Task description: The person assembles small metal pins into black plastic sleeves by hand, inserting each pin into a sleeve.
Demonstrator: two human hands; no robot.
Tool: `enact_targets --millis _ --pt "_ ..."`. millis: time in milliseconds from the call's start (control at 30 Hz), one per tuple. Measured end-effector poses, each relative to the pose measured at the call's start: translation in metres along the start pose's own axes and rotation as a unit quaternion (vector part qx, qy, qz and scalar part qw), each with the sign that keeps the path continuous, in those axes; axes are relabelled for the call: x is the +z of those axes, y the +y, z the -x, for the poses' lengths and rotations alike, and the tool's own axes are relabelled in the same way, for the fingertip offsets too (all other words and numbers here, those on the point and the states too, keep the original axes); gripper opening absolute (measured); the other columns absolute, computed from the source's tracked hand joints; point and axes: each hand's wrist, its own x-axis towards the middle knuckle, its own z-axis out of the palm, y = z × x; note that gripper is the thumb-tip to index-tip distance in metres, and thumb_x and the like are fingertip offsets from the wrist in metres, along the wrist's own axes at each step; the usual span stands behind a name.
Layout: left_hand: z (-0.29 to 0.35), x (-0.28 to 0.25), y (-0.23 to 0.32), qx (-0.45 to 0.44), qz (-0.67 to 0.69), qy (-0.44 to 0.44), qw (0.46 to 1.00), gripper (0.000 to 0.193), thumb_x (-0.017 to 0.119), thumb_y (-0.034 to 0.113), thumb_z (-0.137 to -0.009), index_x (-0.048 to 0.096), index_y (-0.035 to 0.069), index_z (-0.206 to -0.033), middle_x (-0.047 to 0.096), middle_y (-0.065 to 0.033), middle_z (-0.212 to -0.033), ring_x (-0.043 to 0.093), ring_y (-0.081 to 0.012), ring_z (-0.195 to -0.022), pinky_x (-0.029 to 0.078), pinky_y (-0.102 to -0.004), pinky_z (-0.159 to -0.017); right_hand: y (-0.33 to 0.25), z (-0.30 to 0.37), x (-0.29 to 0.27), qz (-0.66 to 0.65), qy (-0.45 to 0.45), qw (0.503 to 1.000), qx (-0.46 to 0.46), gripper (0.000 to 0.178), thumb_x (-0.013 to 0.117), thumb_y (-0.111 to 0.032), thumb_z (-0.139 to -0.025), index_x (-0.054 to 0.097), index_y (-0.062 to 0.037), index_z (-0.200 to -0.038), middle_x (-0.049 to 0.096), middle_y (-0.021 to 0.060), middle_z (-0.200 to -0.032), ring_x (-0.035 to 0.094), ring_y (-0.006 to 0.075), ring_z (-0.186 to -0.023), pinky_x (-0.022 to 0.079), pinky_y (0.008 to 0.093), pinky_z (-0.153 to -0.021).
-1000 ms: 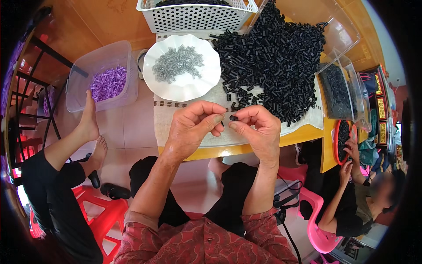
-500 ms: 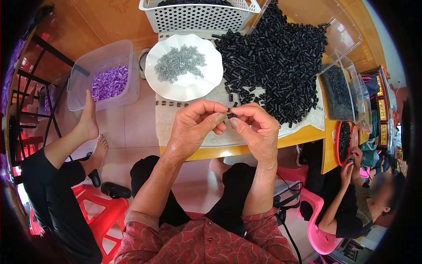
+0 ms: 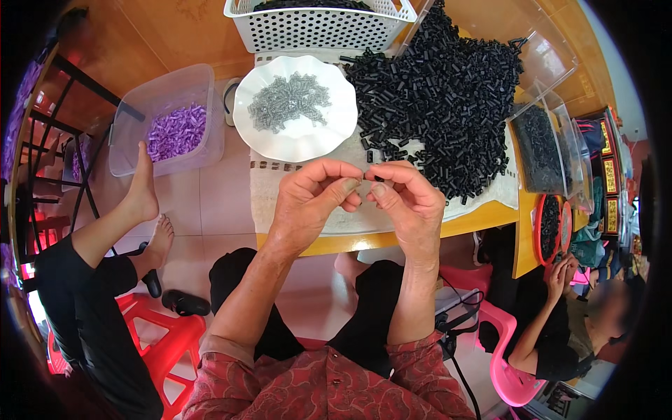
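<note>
Both hands are raised just past the table's near edge, fingertips almost meeting. My left hand [image 3: 318, 199] is closed in a pinch; whatever is between its thumb and forefinger is too small to make out. In my right hand [image 3: 409, 199], thumb and forefinger close on a small black plastic piece [image 3: 379, 178], mostly covered by the fingers. Beyond my left hand sits a white scalloped plate [image 3: 255, 143] with a heap of small clear plastic pieces [image 3: 290, 101]. A large pile of short black plastic pieces [image 3: 434, 98] spreads beyond my right hand.
A white perforated basket [image 3: 318, 31] stands at the back. Left on the floor is a clear tub [image 3: 126, 154] of purple pieces, near another person's bare feet. Clear boxes [image 3: 542, 147] and a red tray [image 3: 537, 234] lie right, where a co-worker sits. A cloth [image 3: 280, 203] covers the table.
The black piece that was between both hands' fingertips is now in the right fingers alone. A small gap has opened between the hands. The co-worker's hands have shifted slightly.
</note>
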Motion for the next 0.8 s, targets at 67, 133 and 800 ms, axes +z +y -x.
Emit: enact_targets --millis 67,133,800 --pt "0.0 0.001 0.001 0.017 0.007 0.026 1.0 0.015 0.06 0.002 -0.094 0.065 -0.002 -0.108 0.068 -0.0056 -0.089 0.063 -0.009 -0.075 0.055 -0.0233 -0.069 0.0 0.0 0.001 0.02 -0.002 1.0 -0.001 0.018 0.064 0.006 -0.088 0.065 0.0035 -0.107 0.066 0.0051 -0.094 0.061 0.0072 -0.08 0.049 0.0208 -0.075" --pt "0.001 0.002 0.004 0.022 0.013 0.03 0.999 0.015 0.06 0.002 -0.094 0.065 -0.002 -0.108 0.068 -0.0056 -0.09 0.064 -0.009 -0.075 0.055 -0.0233 -0.07 0.0 0.001 0.004 0.009 0.023 0.999 0.033 0.017 0.065 0.006 -0.087 0.066 0.0028 -0.104 0.067 0.0052 -0.093 0.062 0.0075 -0.08 0.05 0.0203 -0.074" --pt "0.003 -0.001 0.007 0.095 -0.182 0.02 0.978 0.016 0.059 -0.005 -0.092 0.067 -0.001 -0.104 0.065 -0.0048 -0.092 0.063 -0.0086 -0.078 0.053 -0.0226 -0.071 0.009 0.001 0.0 0.114 -0.002 0.993 -0.009 0.016 0.072 0.006 -0.08 0.069 0.0 -0.095 0.067 0.0045 -0.086 0.06 0.0071 -0.072 0.047 0.0202 -0.063"
